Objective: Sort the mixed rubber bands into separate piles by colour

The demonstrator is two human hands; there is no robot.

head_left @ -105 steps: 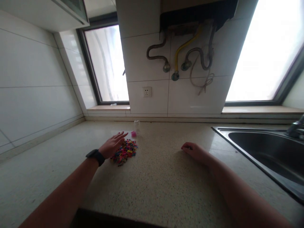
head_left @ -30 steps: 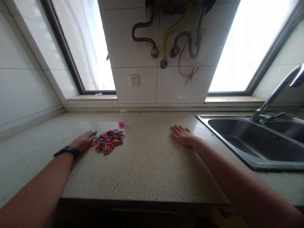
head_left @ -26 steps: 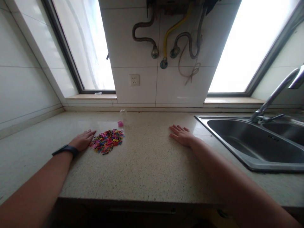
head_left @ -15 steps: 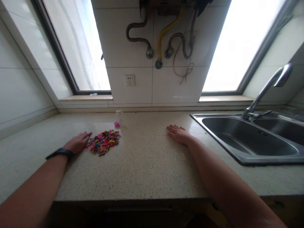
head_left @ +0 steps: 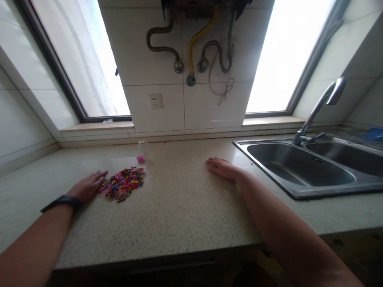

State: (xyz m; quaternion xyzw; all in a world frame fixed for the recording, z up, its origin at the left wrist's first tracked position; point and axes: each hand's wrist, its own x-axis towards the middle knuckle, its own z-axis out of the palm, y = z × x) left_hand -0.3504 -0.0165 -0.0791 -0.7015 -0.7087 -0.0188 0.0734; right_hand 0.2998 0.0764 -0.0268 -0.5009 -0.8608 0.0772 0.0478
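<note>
A heap of small many-coloured pieces [head_left: 123, 187] lies on the speckled countertop [head_left: 179, 207]. My left hand [head_left: 87, 185], with a black band on its wrist, rests flat and open just left of the heap, fingertips touching its edge. Behind the heap lies a small pink cap [head_left: 140, 159] beside a small clear jar [head_left: 142, 146]. My right hand [head_left: 223, 168] lies flat and open on the counter, well right of the heap and near the sink's left rim. Neither hand holds anything.
A steel double sink [head_left: 302, 169] with a curved tap [head_left: 318, 107] fills the right side. Behind stand a tiled wall with a socket [head_left: 155, 101], hanging pipes [head_left: 191, 52] and two bright windows. The counter's front edge runs below my forearms.
The view has swung right and back, showing more of the sink and tap. Since 3.5 s ago my left hand has come off the heap to its left side, and my right hand has flattened.
</note>
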